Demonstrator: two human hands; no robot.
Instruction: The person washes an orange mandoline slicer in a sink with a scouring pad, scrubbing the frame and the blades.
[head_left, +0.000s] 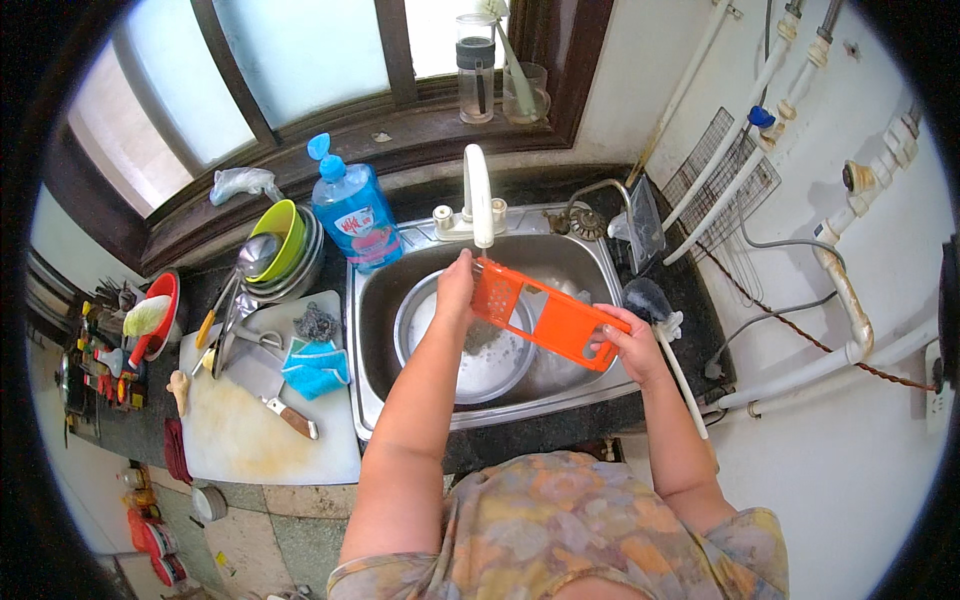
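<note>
Both of my hands hold an orange plastic grater-slicer (551, 311) tilted over the sink. My left hand (455, 283) grips its grating end, close under the white faucet (478, 195). At the other end, the fingers of my right hand (630, 341) curl around the handle with its cut-out. Below the grater, a round metal basin (480, 379) with some liquid in it stands in the stainless steel sink (375, 352). Part of the basin is hidden by my left forearm and the grater. Whether water runs from the spout is hard to tell.
Left of the sink, a white cutting board (255, 446) bears a cleaver (281, 405), a blue cloth (315, 367) and a steel-wool scrubber (315, 322). A blue detergent bottle (356, 214) stands by the sink's back-left corner. A long-handled brush (649, 300) leans at the right.
</note>
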